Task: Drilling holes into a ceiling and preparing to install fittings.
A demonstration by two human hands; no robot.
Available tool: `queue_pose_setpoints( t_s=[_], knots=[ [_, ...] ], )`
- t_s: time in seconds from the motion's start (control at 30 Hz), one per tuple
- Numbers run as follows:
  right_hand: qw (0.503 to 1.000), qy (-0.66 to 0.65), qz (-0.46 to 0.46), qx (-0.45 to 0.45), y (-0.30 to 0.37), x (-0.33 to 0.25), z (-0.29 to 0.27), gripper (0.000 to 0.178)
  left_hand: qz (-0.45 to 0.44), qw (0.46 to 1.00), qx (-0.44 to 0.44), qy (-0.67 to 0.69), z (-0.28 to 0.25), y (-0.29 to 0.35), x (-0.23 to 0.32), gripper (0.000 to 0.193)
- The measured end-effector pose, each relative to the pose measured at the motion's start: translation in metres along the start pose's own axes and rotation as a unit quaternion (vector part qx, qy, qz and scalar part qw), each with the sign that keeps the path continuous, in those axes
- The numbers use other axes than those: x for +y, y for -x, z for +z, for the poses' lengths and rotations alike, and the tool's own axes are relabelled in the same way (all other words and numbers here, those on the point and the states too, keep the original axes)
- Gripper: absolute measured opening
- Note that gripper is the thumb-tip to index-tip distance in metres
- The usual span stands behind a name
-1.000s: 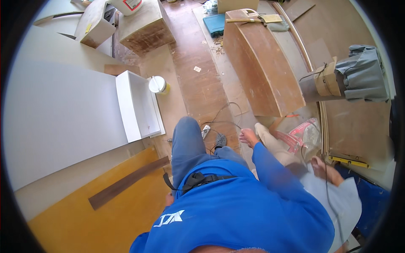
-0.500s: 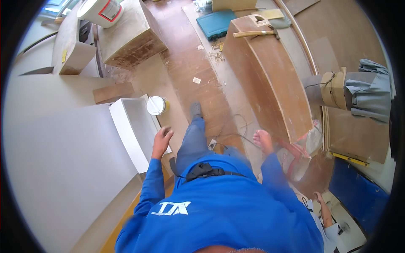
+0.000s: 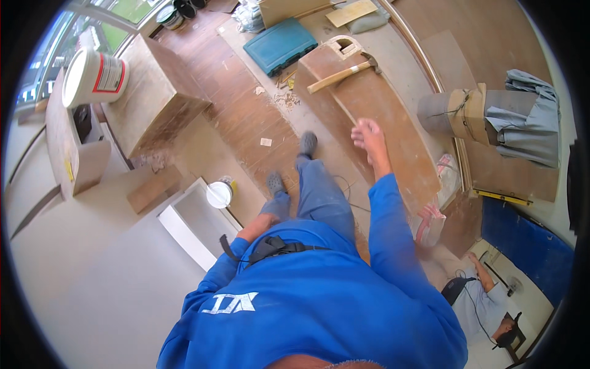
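The fingers [image 3: 364, 129] of the right hand [image 3: 369, 136] were curled loosely together, blurred, and pinched nothing; the hand was raised in mid-frame, in front of the long curved brown board [image 3: 393, 129] that ran from the upper centre toward the right. On that board's upper end lay a hammer [image 3: 342, 74] with a pale wooden handle, well apart from the hand. The left hand was hidden at the person's side, only the forearm [image 3: 255, 227] showing, so I could not tell how its fingers stood. Near it, left of centre, sat a small white bucket [image 3: 219, 194] against a white panel [image 3: 184, 227]. A blue tool case [image 3: 279, 44] lay at upper centre.
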State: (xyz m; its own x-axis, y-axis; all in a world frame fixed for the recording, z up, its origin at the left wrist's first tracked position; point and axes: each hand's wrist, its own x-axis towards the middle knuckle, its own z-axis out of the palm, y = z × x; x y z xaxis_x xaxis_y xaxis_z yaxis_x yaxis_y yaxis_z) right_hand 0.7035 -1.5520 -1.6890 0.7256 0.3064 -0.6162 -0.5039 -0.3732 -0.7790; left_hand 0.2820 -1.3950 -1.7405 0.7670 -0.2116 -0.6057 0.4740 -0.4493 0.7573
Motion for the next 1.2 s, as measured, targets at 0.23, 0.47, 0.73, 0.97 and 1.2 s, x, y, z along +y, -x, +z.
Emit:
queue_pose_setpoints(
  t_s=[0.23,0.47,0.73,0.97,1.2],
  knots=[
    [0.961,0.065,-0.086,0.255,-0.212,-0.043,0.021,0.058,-0.088,0.987,0.092,0.097,-0.16,-0.01,0.09,0.028],
    [0.926,0.179,-0.049,0.33,-0.258,-0.04,0.022,0.075,-0.19,0.965,0.074,0.166,-0.223,-0.024,0.095,0.026],
    [0.93,0.306,-0.134,0.153,-0.182,0.004,-0.071,0.051,-0.161,0.952,0.003,0.26,-0.311,-0.055,0.035,0.025],
    [0.868,0.38,-0.184,0.261,-0.175,0.035,-0.073,0.049,0.002,0.965,-0.252,0.071,-0.33,-0.115,-0.113,0.028],
    [0.723,0.498,-0.169,0.447,-0.173,0.062,-0.01,0.045,-0.204,0.948,0.19,0.154,-0.329,-0.431,-0.248,0.043]
  ],
)
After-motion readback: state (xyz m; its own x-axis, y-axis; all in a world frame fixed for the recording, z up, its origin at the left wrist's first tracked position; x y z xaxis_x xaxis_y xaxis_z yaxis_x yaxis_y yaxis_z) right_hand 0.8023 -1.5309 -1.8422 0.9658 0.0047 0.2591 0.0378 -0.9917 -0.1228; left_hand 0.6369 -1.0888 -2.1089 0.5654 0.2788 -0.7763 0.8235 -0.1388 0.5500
